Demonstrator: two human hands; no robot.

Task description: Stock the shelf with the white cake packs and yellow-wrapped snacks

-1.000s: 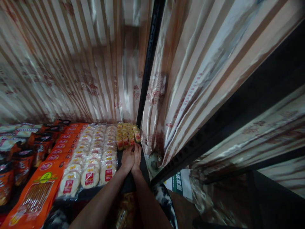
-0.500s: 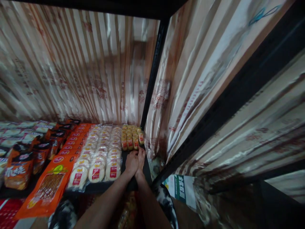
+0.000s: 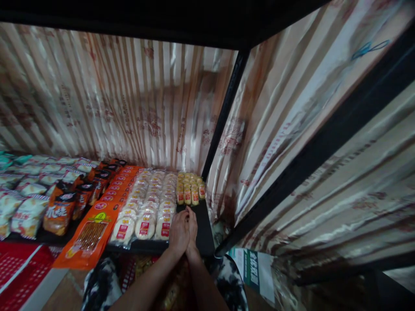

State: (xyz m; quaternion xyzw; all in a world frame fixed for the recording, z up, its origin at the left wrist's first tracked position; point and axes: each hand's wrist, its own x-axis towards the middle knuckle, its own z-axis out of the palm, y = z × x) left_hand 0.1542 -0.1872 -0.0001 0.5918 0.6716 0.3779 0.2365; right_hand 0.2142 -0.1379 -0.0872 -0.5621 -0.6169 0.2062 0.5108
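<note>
Over the dark shelf board [image 3: 202,224], my left hand [image 3: 179,229] and my right hand [image 3: 192,226] are pressed side by side, fingertips close together. The fingers of both look closed, and what lies between them, if anything, is hidden. Just beyond the fingertips stand rows of small yellow wrapped snack packs [image 3: 187,194] with red labels. Left of my left hand are three columns of round, pale biscuits in clear wrappers [image 3: 145,224].
Orange flat snack packets [image 3: 87,237] overhang the shelf's front edge. Farther left are orange-black bags [image 3: 59,214] and white bags [image 3: 30,214]. A black post [image 3: 227,108] rises at the back corner, a dark beam [image 3: 311,160] slants right, and a red basket [image 3: 22,268] sits lower left.
Both hands have drawn back from the small yellow packs toward me and come closer together. The view has shifted, so the shelf goods appear farther right.
</note>
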